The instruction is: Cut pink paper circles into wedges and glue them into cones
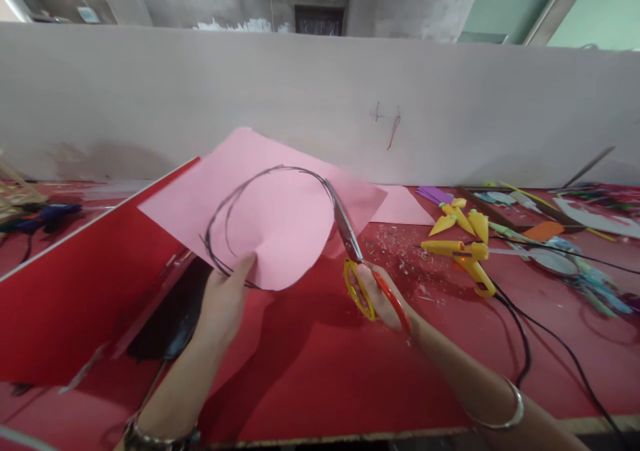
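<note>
A red board (100,264) is seen to the left of the left hand (225,296), by which the paper (280,231) is pinched at its lower edge, thumb on top. The paper is held up beyond that hand, spread to both its sides. At the right of its drawn outline (285,167), the scissors (345,227) are set, their handles gripped in the right hand (376,299). Right of that hand, a glue gun (473,249) is laid, with yellow pieces (479,225) just beyond.
</note>
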`<act>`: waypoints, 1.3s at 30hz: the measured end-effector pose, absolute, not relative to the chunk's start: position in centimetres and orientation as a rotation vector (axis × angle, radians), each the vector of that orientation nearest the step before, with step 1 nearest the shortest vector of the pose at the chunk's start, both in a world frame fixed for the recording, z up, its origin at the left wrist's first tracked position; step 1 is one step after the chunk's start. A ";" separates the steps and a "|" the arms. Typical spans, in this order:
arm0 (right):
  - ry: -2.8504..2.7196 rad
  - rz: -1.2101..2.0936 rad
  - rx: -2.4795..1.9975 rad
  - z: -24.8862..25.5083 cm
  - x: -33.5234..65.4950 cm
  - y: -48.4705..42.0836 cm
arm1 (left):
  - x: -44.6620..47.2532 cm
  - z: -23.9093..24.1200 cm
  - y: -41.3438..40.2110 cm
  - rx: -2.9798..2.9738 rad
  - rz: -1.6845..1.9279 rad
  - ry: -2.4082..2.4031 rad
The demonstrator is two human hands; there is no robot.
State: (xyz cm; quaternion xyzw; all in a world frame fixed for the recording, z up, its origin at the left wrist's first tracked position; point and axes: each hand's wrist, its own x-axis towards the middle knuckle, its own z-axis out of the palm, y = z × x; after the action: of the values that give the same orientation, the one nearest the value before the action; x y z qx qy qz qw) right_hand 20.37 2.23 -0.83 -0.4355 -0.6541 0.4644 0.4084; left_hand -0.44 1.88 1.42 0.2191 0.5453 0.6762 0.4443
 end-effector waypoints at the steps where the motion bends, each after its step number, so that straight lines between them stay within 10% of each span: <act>1: -1.659 1.169 -1.082 -0.9 20.4 2.3 | -0.7 1.5 1.9 0.511 1.730 1.359; 39: -1.725 1.186 -0.927 -0.9 20.4 1.7 | -3.0 2.8 2.8 1.346 1.818 1.995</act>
State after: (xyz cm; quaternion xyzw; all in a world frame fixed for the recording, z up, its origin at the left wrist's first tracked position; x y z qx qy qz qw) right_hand 20.43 1.72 -0.87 -0.3686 -0.6860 0.4718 0.4134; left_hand -3.01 2.84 2.82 0.4455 0.6602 0.6014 0.0627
